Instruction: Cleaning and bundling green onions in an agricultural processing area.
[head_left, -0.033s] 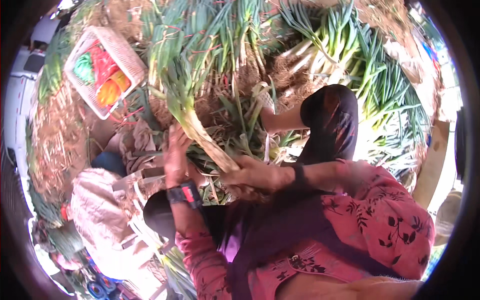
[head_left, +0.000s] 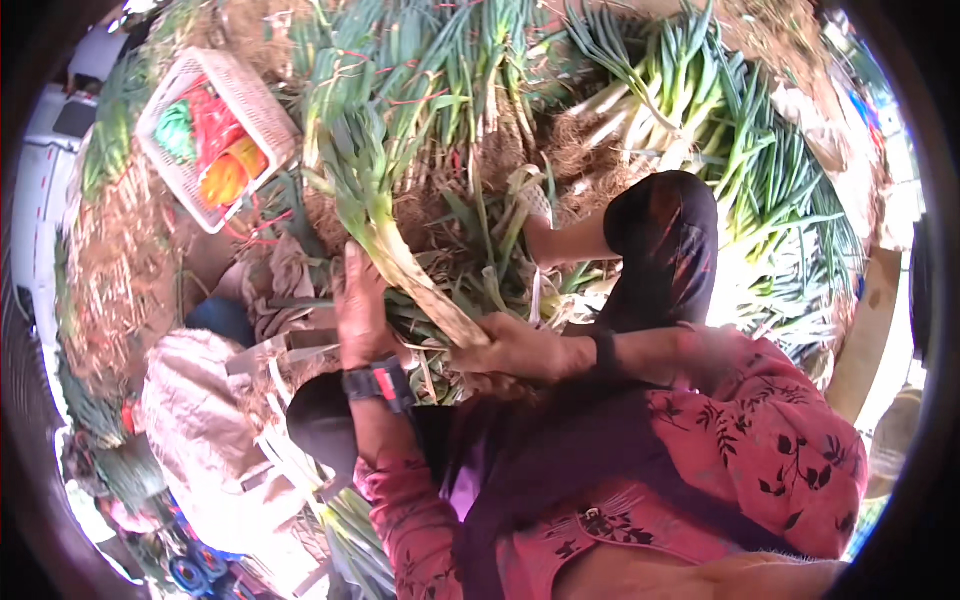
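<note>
Leek [head_left: 425, 285] slants up from the right hand [head_left: 522, 350], curled around its lower end; the left hand [head_left: 362, 302], held out straight, is just beside it.

Green-and-cream leek [head_left: 405, 268] mid-frame, pink sleeve [head_left: 785, 440] with black leafy print lower right, dark purple apron [head_left: 575, 435] bottom centre!

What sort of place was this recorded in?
Probably a produce-handling spot, perhaps a farm yard or shed: piles of leek-like vegetables, some roots showing, a pale plastic basket holding brightly coloured material, and a long stalk in the person's right hand.
</note>
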